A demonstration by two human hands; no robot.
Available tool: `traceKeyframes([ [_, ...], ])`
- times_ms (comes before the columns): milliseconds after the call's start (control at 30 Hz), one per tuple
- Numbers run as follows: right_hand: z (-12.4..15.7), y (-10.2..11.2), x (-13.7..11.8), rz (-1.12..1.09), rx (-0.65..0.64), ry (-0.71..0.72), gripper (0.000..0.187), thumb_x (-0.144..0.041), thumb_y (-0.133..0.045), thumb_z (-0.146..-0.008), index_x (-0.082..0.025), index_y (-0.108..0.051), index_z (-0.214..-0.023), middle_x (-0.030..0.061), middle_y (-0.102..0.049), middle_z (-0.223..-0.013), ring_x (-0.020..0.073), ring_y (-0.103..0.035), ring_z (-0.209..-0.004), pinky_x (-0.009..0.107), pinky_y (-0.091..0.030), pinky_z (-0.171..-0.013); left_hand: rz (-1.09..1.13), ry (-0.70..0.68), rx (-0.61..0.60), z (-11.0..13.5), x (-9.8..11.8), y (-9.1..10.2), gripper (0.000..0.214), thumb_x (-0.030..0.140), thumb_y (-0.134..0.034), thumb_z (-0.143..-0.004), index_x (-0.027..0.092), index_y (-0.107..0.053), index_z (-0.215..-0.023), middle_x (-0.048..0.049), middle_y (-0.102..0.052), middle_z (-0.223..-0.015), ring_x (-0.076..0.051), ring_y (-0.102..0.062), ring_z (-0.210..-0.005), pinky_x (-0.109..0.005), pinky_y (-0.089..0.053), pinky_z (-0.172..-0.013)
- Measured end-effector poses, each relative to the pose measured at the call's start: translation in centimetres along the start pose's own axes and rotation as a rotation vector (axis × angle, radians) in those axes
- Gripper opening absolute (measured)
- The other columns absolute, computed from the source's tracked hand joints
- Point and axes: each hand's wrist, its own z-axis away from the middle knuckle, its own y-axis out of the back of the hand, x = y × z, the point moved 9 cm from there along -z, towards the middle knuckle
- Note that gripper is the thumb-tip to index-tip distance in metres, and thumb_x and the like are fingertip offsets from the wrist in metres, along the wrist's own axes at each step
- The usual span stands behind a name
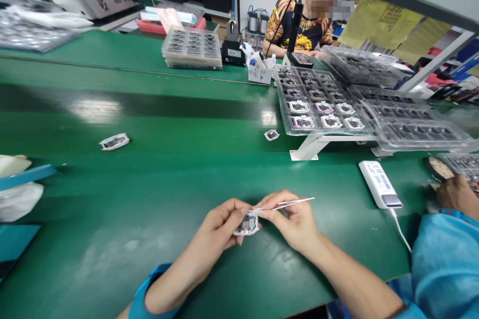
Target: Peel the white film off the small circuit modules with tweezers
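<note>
My left hand [220, 222] pinches a small white-framed electronic module [247, 224] by its edge, above the green bench mat [149, 179]. My right hand [292, 222] grips a pair of fine tweezers [292, 203], whose tips meet the top of the module. The module's dark centre is partly hidden by my fingers. Two similar small white pieces lie apart on the mat: one [114, 141] to the far left, another [271, 134] beside the tray stand.
Clear plastic trays of modules [322, 104] sit on a white stand ahead. A white power bank [379, 184] with a cable lies to my right. A co-worker's hand [456, 197] and blue sleeve [445, 269] are at right. Another person [299, 27] sits beyond.
</note>
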Motion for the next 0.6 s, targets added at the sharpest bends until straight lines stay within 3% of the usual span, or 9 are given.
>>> traceKeyframes([
  [167,0.0,-0.2,-0.9,0.124,-0.025,0.091,0.006,-0.024,-0.076,-0.084,-0.023,-0.072,-0.08,0.0042,-0.081,-0.082,0.0207,-0.078,-0.08,0.034,-0.063,-0.075,0.011,0.018,0.017,-0.2,-0.3,0.2,0.042,0.058,-0.073,-0.068,0.019,-0.064,-0.078,0.0057,-0.057,-0.06,-0.01,-0.047,-0.052,-0.02,-0.033,-0.052],
  [333,0.0,-0.1,0.4,0.005,0.007,-0.001,0.008,-0.029,-0.076,-0.085,-0.022,-0.07,-0.084,0.0033,-0.079,-0.084,0.0176,-0.075,-0.071,0.031,-0.063,-0.065,0.011,0.006,0.018,-0.2,-0.3,0.4,0.043,0.06,-0.073,-0.069,0.019,-0.064,-0.077,0.0056,-0.055,-0.059,-0.01,-0.045,-0.053,-0.02,-0.034,-0.052],
  [600,0.0,0.1,0.1,0.047,0.009,0.018,0.008,-0.023,-0.076,-0.083,-0.022,-0.069,-0.08,0.0035,-0.08,-0.081,0.0189,-0.077,-0.076,0.032,-0.062,-0.072,-0.009,-0.01,0.012,-0.2,-0.2,0.2,0.044,0.06,-0.073,-0.071,0.017,-0.065,-0.078,0.0041,-0.059,-0.062,-0.01,-0.046,-0.054,-0.02,-0.036,-0.052],
])
